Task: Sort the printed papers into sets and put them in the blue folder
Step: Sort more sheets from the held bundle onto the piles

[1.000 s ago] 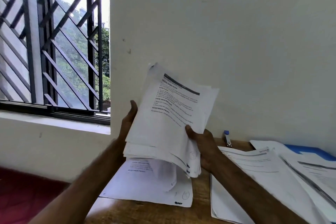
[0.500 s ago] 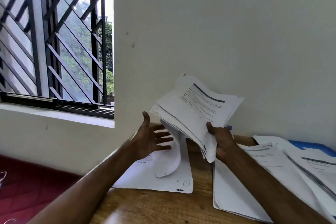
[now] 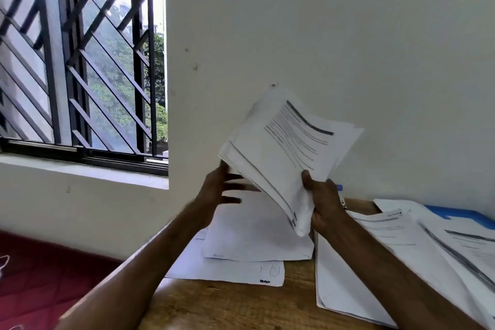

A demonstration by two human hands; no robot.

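My right hand [image 3: 325, 203] grips a stack of printed papers [image 3: 284, 147] by its lower corner and holds it tilted in the air before the wall. My left hand [image 3: 219, 190] is blurred at the stack's lower left corner, thumb against the paper edge and fingers stretched out underneath. Below the stack, loose sheets [image 3: 249, 238] lie on the wooden table [image 3: 235, 305]. A second pile of printed papers [image 3: 380, 246] lies to the right. The blue folder [image 3: 455, 215] shows at the far right, mostly covered by papers.
A small blue-capped object [image 3: 340, 191] lies by the wall behind my right hand. A barred window [image 3: 80, 61] with a sill is at the left. A dark red surface [image 3: 40, 276] lies below the table's left edge.
A sheet has come to lie flat on the left pile. My left hand has risen from it back to the stack's corner. The stack stays in my right hand.
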